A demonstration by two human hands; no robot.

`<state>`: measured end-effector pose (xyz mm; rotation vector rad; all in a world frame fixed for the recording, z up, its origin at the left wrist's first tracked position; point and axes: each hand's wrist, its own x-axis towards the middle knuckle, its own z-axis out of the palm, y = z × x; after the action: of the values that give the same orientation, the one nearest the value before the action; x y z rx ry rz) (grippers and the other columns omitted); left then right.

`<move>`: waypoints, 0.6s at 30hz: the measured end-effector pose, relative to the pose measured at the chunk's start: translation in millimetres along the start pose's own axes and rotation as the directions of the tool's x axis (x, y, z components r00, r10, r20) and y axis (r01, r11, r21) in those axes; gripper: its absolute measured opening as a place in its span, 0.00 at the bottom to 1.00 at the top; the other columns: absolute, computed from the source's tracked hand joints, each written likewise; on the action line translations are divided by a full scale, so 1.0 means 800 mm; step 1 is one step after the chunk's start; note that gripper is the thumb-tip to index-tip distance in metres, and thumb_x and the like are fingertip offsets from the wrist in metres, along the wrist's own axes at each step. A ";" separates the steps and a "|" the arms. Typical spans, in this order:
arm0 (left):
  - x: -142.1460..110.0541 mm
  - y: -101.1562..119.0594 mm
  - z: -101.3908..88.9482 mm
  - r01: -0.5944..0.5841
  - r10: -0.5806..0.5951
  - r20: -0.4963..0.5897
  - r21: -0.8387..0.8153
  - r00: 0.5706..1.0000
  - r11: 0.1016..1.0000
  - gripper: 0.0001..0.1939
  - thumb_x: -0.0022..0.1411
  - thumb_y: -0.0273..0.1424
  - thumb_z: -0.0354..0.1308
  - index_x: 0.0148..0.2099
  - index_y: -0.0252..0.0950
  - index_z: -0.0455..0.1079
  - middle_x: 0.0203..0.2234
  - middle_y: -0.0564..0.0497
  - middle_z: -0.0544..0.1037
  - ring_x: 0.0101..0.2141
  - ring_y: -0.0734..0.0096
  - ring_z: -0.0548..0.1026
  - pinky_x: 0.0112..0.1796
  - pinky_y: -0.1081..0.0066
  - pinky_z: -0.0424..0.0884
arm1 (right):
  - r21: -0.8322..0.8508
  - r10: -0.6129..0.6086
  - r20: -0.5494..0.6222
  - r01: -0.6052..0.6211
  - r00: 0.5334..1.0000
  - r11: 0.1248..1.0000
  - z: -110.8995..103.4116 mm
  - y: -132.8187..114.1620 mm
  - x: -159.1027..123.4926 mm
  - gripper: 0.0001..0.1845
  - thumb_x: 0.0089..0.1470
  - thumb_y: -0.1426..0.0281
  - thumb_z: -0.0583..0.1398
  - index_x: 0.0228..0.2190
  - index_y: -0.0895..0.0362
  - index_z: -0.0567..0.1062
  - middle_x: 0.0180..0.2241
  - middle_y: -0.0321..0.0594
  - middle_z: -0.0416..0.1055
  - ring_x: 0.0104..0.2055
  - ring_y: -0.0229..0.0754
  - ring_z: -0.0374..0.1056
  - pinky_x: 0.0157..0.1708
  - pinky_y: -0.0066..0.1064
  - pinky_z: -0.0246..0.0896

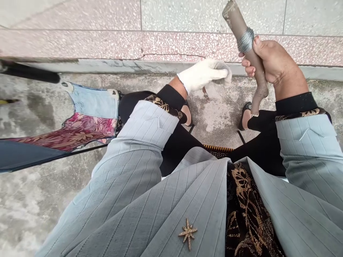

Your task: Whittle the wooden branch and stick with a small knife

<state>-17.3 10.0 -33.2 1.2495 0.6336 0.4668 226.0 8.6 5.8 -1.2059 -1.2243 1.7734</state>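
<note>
My right hand [264,59] is bare and closed around a bent, grey-brown stick [258,67] at the upper right. A band of silvery wire [245,40] is wound around this stick, just above my grip. The stick's thick cut end points up and left, its thinner end down toward my right foot. My left hand [205,75] wears a white work glove with greyish fingertips. Its fingers are curled together to the left of the stick, apart from it. What they hold, if anything, is hidden.
A terrazzo step [171,44] with a cracked pink edge runs across the top. Between my feet on the concrete floor lies a small brown piece [205,93]. To my left are a blue and red patterned fabric item [91,125] and a black tube [32,72].
</note>
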 end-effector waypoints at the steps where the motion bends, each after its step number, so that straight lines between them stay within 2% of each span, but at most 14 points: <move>1: 0.000 -0.002 0.001 -0.024 0.024 -0.005 -0.059 1.000 0.998 0.11 0.72 0.33 0.62 0.37 0.34 0.79 0.35 0.45 0.81 0.37 0.67 0.79 0.46 0.64 0.77 | 0.036 -0.032 0.002 0.032 0.999 0.999 -0.002 0.001 0.001 0.20 0.68 0.51 0.63 0.37 0.56 0.79 0.28 0.41 0.69 0.25 0.38 0.59 0.21 0.30 0.56; 3: 0.002 -0.006 0.003 -0.051 0.043 -0.051 -0.154 0.998 0.987 0.14 0.74 0.38 0.60 0.40 0.33 0.79 0.37 0.44 0.82 0.37 0.66 0.81 0.46 0.62 0.78 | 0.079 -0.072 -0.010 0.073 0.997 0.994 -0.004 0.000 0.002 0.22 0.65 0.48 0.65 0.38 0.54 0.79 0.28 0.41 0.67 0.24 0.38 0.56 0.19 0.30 0.55; 6: 0.006 -0.010 0.005 -0.070 0.058 -0.072 -0.180 0.996 0.981 0.21 0.75 0.46 0.58 0.42 0.32 0.77 0.37 0.42 0.83 0.37 0.65 0.83 0.44 0.62 0.80 | 0.091 -0.066 -0.015 0.067 0.998 0.994 -0.001 -0.007 0.001 0.27 0.61 0.42 0.66 0.39 0.54 0.77 0.26 0.37 0.64 0.22 0.35 0.54 0.18 0.29 0.56; 9: 0.010 -0.011 0.005 -0.107 0.093 -0.081 -0.189 0.992 0.976 0.23 0.74 0.49 0.59 0.42 0.32 0.77 0.35 0.43 0.83 0.37 0.66 0.84 0.43 0.64 0.81 | 0.126 -0.072 -0.055 0.079 0.996 0.989 0.001 -0.013 -0.002 0.32 0.60 0.38 0.64 0.40 0.56 0.75 0.25 0.34 0.62 0.21 0.32 0.53 0.19 0.26 0.58; 13: 0.014 -0.009 -0.003 -0.161 0.142 -0.110 -0.192 0.984 0.968 0.21 0.71 0.48 0.63 0.41 0.32 0.78 0.31 0.45 0.83 0.34 0.68 0.82 0.41 0.67 0.79 | 0.165 -0.100 -0.114 0.118 0.988 0.979 -0.004 -0.019 -0.004 0.30 0.63 0.39 0.63 0.41 0.55 0.73 0.25 0.32 0.61 0.20 0.32 0.54 0.19 0.25 0.59; 18: 0.015 0.007 -0.006 -0.107 0.098 -0.112 -0.078 0.989 0.991 0.17 0.67 0.42 0.67 0.40 0.30 0.78 0.24 0.50 0.78 0.28 0.74 0.77 0.37 0.73 0.74 | 0.168 -0.072 -0.198 0.106 0.977 0.980 -0.011 -0.027 -0.008 0.27 0.65 0.42 0.62 0.42 0.54 0.72 0.24 0.31 0.60 0.21 0.33 0.55 0.19 0.25 0.60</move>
<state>-11.6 22.8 -30.9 1.1863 0.6362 0.6434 236.7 13.6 26.8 -1.1688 -0.9723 1.6221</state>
